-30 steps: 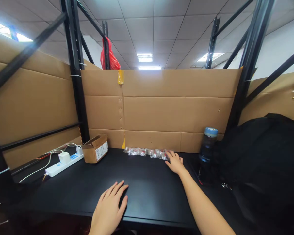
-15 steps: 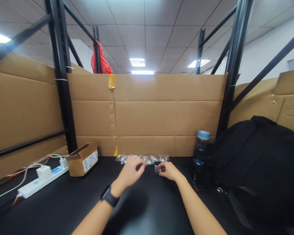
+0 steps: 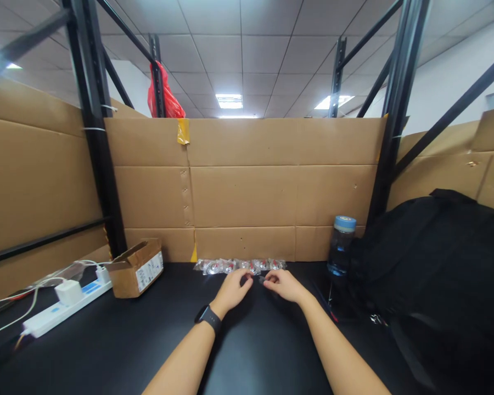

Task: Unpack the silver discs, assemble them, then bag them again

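Note:
A small clear plastic packet (image 3: 262,279) is pinched at the fingertips of my right hand (image 3: 287,286), low over the black tabletop. Facing it from the left is my left hand (image 3: 233,291), a dark watch on its wrist. Its fingers are curled, thumb and fingertips slightly apart, close to the packet's left side; I see nothing held in them. Just behind both hands lies a row of several clear packets (image 3: 215,267) with silvery and red contents, along the foot of the cardboard wall. My fingers hide part of that row and most of the held packet.
At left are an open cardboard box (image 3: 135,269) and a white power strip (image 3: 68,307) with plugs and cables. A blue-lidded bottle (image 3: 341,247) and a large black backpack (image 3: 436,263) stand at right. The cardboard wall (image 3: 242,197) closes off the back.
My left hand has moved right and lower, coming close to my right hand. The packet in my right hand now looks turned more edge-on. The view has shifted slightly.

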Demonstrator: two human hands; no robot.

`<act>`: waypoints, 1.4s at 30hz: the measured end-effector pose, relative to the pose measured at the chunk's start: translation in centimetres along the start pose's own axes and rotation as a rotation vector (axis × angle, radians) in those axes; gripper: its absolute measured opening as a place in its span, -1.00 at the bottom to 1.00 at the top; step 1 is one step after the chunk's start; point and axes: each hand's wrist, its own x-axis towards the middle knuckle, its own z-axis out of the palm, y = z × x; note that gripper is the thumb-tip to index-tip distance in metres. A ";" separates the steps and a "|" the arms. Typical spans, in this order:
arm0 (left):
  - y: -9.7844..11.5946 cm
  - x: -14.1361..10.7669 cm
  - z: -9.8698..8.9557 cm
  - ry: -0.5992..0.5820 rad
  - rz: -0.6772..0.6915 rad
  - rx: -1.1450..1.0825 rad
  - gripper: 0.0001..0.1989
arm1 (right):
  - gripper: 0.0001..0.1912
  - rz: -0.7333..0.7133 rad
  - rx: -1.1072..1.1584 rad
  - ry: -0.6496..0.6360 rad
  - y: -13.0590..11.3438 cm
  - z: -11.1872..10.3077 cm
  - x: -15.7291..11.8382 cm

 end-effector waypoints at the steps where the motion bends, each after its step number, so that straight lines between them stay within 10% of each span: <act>1: 0.5 0.2 0.1 -0.032 0.012 -0.038 -0.75 | -0.82 -0.018 -0.011 0.024 -0.3 0.1 0.0; 8: 1.4 0.3 0.8 -0.144 0.022 -0.024 -0.82 | -0.83 -0.090 0.051 0.218 -1.9 1.8 0.6; 14: -0.3 0.4 0.9 0.030 -0.124 0.145 -0.97 | -0.78 -0.217 -0.072 0.286 -2.8 1.2 0.5; 26: -0.7 0.4 1.5 -0.013 -0.127 -0.177 -0.64 | -0.70 -0.232 0.094 0.550 -4.8 -0.5 -0.2; 36: -0.6 1.4 0.8 0.158 -0.299 -0.697 -0.15 | -0.72 -0.170 0.437 0.354 -4.4 0.8 0.5; 42: 0.4 1.1 -0.7 -0.059 -0.248 -0.847 -0.14 | -0.74 -0.124 0.462 0.283 -4.0 0.9 0.6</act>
